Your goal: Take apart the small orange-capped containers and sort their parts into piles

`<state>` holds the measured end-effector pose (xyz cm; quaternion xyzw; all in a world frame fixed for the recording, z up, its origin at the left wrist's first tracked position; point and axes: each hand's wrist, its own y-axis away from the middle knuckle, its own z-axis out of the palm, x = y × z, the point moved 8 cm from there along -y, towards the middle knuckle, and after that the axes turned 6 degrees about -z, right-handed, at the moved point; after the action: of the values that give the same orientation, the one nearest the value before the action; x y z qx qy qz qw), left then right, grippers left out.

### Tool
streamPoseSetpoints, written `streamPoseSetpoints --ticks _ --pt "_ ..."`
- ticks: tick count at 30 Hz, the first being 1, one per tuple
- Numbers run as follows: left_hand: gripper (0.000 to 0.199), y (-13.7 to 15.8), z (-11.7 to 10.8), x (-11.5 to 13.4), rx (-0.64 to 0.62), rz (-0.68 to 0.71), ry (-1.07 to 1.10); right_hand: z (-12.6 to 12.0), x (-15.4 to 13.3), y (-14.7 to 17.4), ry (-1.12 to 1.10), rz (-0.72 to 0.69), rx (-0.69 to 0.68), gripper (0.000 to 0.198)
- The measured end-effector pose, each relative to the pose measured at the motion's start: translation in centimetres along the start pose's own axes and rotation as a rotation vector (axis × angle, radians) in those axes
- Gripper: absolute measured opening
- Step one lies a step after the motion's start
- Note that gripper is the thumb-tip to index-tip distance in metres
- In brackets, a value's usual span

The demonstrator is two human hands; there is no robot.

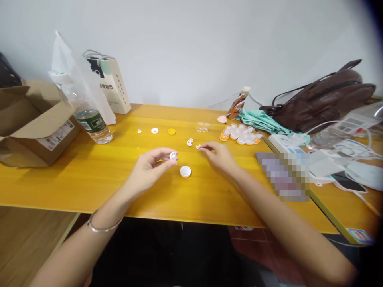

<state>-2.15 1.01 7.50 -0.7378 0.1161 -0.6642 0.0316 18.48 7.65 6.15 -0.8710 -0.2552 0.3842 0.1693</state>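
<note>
My left hand (152, 165) is closed, pinching a small round white plastic part (172, 156) between thumb and fingers above the table. Further right, my right hand (217, 154) has its fingertips pinched on a small white plastic piece (198, 147) at the tabletop. Between the hands sits a round white cup-like cap (185, 172). White openwork pieces (190, 142) lie just beyond the right fingertips. Farther back are a yellow ring (171, 131), a white ring (154, 130), a tiny white part (139, 131) and two clear round pieces (203, 127).
Clear containers with orange bases (241, 134) cluster at back right, near a brown bottle (238, 103) and teal cloth (263, 120). A cardboard box (38, 123) and water bottle (92, 125) stand left. A pixelated flat object (283, 177), cables and a brown bag (326, 93) occupy the right.
</note>
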Motion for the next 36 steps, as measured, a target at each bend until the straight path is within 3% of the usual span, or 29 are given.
streamPoseSetpoints --ticks 4,8,14,18,21,27,33,36 --pt "0.024 -3.1 1.0 -1.2 -0.057 -0.039 -0.05 2.5 4.4 -2.7 0.011 0.086 0.005 0.007" --pt "0.025 -4.4 1.5 -2.4 -0.064 -0.007 -0.089 3.3 5.3 -3.2 -0.04 0.115 0.024 0.008" --pt "0.019 -3.4 2.3 -3.6 -0.085 0.023 -0.007 2.4 2.5 -0.6 -0.386 0.238 0.113 0.024" --pt "0.014 -2.0 2.5 -2.8 -0.111 0.065 0.017 4.7 -2.2 1.7 -0.723 0.229 -0.152 0.023" --pt "0.011 -1.5 2.2 -1.8 -0.081 0.133 -0.012 5.3 -4.0 2.4 -0.871 0.224 -0.197 0.02" --pt "0.012 -1.5 1.8 -0.8 -0.02 0.357 -0.279 5.6 -3.8 2.7 -0.953 0.295 -0.16 0.02" --pt "0.037 -0.2 2.2 0.6 -0.023 0.661 -0.497 5.8 -3.9 3.1 -0.974 0.334 -0.087 0.016" --pt "0.04 0.1 2.5 1.0 -0.035 0.716 -0.548 5.7 -4.1 3.2 -0.973 0.344 -0.075 0.015"
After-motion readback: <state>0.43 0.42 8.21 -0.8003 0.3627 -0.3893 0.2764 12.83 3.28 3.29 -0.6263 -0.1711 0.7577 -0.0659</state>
